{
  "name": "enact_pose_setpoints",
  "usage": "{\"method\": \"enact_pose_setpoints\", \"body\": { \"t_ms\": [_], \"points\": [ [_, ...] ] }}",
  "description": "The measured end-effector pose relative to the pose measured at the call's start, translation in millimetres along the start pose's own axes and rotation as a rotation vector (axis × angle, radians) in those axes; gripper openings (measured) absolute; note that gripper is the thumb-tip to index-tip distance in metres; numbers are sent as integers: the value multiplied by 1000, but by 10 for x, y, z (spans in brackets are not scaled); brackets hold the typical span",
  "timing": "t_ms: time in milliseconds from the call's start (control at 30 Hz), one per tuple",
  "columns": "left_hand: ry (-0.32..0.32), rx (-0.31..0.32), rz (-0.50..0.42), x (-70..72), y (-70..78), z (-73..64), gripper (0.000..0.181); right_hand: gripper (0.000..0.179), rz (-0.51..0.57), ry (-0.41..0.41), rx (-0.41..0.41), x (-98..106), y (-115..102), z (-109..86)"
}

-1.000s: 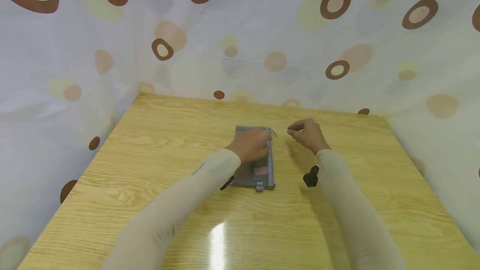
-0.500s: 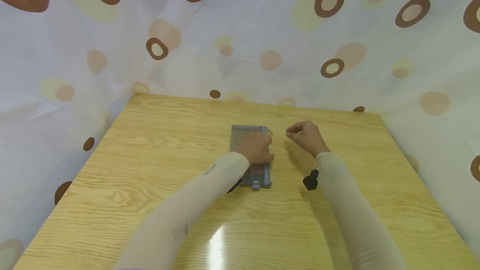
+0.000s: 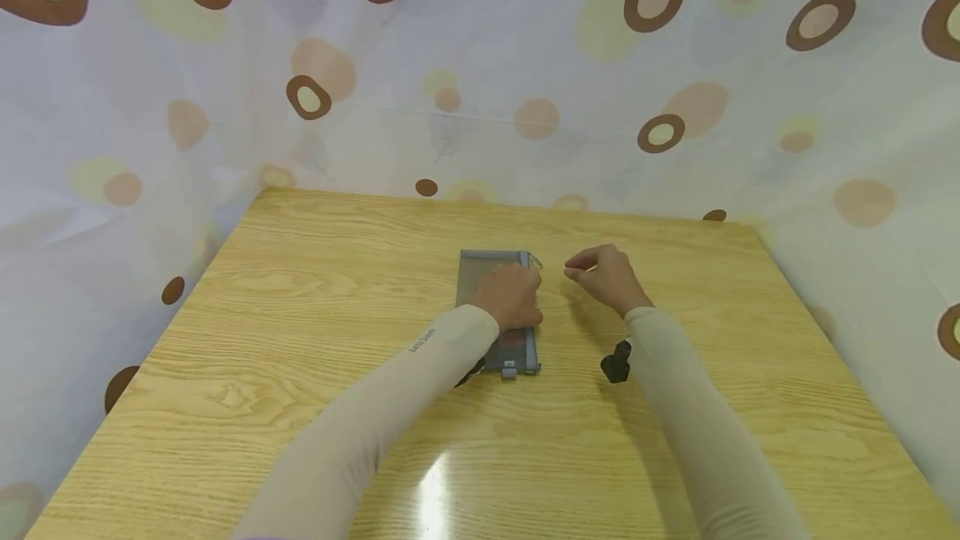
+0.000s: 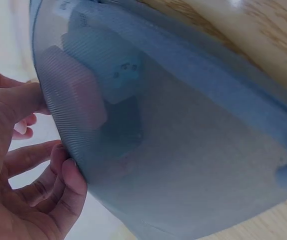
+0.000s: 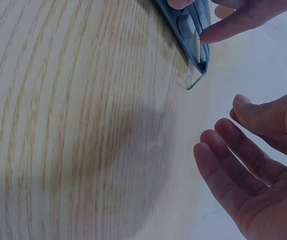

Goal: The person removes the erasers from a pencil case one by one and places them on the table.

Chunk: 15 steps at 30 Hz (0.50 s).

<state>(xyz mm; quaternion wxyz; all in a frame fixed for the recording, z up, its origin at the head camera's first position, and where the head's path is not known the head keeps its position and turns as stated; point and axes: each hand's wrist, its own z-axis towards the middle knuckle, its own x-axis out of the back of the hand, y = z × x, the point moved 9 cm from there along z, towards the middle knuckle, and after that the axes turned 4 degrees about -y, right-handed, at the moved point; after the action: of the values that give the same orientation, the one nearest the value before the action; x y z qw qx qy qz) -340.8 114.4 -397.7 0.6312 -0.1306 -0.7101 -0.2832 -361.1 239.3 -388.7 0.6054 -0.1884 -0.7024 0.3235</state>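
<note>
A blue-grey mesh zip pouch lies on the wooden table, its zip side facing right. My left hand is over it and pinches the zip edge, as the left wrist view also shows. Through the mesh appear a pink block, a light-blue block with small dark marks, and a dark teal piece. The zip stands apart in the right wrist view, with a zipper pull hanging at its end. My right hand hovers to the right of the pouch, fingers loosely bent, holding nothing.
The light wooden table reaches back to a white curtain with brown and yellow rings, which also closes off both sides. A small fabric tab sticks out from the pouch's near end. Black wrist camera hangs under the right sleeve.
My left hand has shifted toward me along the zip edge and settled there. My right hand stays raised beside the pouch with little movement. The head view has turned slightly right.
</note>
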Motion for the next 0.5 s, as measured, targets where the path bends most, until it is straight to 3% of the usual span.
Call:
{"method": "enact_pose_setpoints", "body": {
  "t_ms": [300, 500],
  "points": [
    [-15, -13, -63, -17, -18, -12, 12, 29, -16, 1, 4, -11, 26, -2],
    [-44, -45, -192, 34, -55, -83, 39, 29, 10, -16, -11, -26, 15, -18]
  ]
}}
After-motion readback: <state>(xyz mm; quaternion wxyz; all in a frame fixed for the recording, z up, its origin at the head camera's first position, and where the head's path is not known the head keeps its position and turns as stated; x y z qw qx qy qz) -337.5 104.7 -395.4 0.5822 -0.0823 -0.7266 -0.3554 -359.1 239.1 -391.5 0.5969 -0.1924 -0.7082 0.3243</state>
